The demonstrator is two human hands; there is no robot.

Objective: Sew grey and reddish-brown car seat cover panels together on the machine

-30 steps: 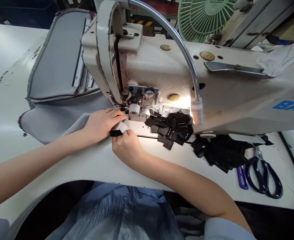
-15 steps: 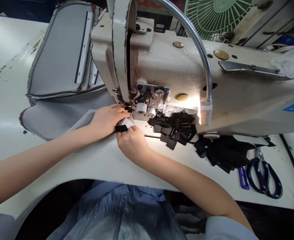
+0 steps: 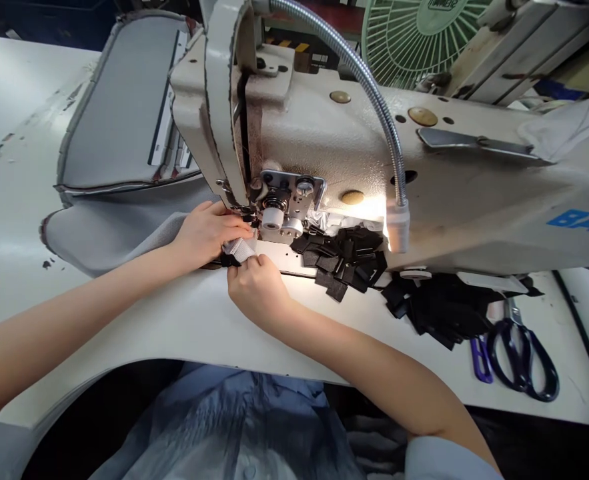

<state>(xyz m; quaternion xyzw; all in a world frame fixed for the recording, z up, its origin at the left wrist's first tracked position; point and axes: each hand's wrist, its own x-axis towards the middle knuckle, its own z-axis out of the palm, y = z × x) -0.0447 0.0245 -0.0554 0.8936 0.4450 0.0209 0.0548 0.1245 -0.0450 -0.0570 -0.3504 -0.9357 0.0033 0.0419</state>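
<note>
My left hand [image 3: 199, 233] lies with outstretched fingers on grey fabric [image 3: 164, 243], its fingertips close beside the needle area of the sewing machine [image 3: 294, 133]. My right hand [image 3: 259, 290] is closed in a pinch on the near edge of the same fabric, where a light grey corner [image 3: 241, 249] shows between the two hands. A small black piece [image 3: 230, 261] sits at that edge, partly under the right fingers. The needle itself is hidden behind machine parts and fingers.
Black fabric pieces [image 3: 347, 260] lie right of the needle area, with another dark heap [image 3: 441, 310] beyond. Scissors [image 3: 524, 360] and a purple-handled tool [image 3: 481, 360] rest at the right. A flexible lamp [image 3: 398, 227] hangs in front of the machine. A grey panel [image 3: 119, 107] spreads at left.
The view has shifted slightly, so the machine appears farther left. Between my hands the fabric corner has turned a little, and less of the black piece shows. Both hands stay at the fabric.
</note>
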